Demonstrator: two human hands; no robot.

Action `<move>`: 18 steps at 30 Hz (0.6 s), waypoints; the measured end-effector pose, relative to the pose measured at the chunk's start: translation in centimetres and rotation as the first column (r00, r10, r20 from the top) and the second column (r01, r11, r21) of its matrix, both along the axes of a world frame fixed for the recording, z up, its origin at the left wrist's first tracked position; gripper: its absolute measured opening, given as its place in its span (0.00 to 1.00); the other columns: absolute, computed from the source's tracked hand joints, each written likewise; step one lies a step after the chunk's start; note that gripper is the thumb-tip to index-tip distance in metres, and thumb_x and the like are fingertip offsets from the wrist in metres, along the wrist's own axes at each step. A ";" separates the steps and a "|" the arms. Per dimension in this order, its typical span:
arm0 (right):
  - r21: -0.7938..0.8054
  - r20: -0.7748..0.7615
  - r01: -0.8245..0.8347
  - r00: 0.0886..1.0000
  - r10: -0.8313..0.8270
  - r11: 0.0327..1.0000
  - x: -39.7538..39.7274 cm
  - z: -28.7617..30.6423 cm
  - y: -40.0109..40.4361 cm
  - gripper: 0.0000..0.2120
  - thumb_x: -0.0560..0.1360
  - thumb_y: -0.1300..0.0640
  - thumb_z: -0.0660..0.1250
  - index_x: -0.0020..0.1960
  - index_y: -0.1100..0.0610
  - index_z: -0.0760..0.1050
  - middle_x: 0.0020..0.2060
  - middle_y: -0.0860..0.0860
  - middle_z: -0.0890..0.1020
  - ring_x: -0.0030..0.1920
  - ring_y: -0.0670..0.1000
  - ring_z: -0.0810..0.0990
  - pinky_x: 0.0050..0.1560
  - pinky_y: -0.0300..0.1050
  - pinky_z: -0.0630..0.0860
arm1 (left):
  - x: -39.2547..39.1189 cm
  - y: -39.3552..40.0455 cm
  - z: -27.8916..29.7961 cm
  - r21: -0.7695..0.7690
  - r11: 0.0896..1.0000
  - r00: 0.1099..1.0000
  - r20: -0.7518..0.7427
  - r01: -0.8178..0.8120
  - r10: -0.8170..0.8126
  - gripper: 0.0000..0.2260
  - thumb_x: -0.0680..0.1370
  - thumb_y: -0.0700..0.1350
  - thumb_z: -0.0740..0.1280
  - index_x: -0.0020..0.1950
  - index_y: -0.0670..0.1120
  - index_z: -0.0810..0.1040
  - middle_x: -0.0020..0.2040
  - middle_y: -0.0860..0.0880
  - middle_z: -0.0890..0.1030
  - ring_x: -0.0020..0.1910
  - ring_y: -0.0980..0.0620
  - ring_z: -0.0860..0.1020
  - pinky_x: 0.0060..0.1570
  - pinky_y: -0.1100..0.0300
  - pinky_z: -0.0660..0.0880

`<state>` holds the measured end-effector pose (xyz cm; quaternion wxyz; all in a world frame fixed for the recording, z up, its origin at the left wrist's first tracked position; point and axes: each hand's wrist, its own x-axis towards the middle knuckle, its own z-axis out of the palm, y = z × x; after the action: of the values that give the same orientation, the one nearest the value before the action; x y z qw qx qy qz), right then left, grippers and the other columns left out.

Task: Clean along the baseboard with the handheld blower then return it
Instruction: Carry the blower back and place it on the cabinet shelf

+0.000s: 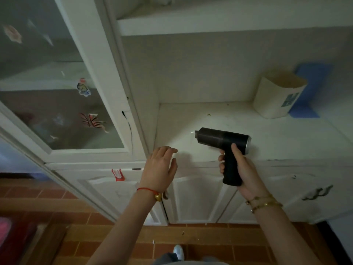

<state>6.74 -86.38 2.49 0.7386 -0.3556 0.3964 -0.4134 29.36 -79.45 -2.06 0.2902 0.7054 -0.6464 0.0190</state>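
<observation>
right hand [246, 173] gripping black blower [222, 139], left hand [160, 167] empty
</observation>
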 end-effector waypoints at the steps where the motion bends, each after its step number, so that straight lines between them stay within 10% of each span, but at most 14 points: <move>1: -0.004 -0.008 0.000 1.000 0.000 1.000 0.9 0.1 -1.3 0.24 0.74 0.45 0.65 0.63 0.61 0.74 0.38 0.55 0.78 0.33 0.49 0.75 0.33 0.40 0.76 | 0.4 -1.3 -0.4 0.007 1.000 1.000 0.009 0.003 -0.003 0.12 0.77 0.41 0.66 0.60 0.45 0.78 0.55 0.47 0.80 0.55 0.45 0.77 0.52 0.51 0.76; 18: -0.007 -0.273 -0.039 0.961 0.036 0.999 15.2 -0.6 -21.8 0.21 0.76 0.47 0.67 0.56 0.65 0.77 0.38 0.57 0.82 0.30 0.51 0.79 0.30 0.42 0.76 | 2.9 -10.4 -5.4 0.056 0.992 0.992 -0.063 -0.109 0.112 0.09 0.72 0.43 0.67 0.52 0.48 0.75 0.53 0.50 0.76 0.55 0.47 0.73 0.58 0.54 0.66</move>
<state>21.98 -108.20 1.84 0.6825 -0.4209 0.4850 -0.3489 32.26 -89.84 -7.49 0.2911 0.7478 -0.5967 -0.0051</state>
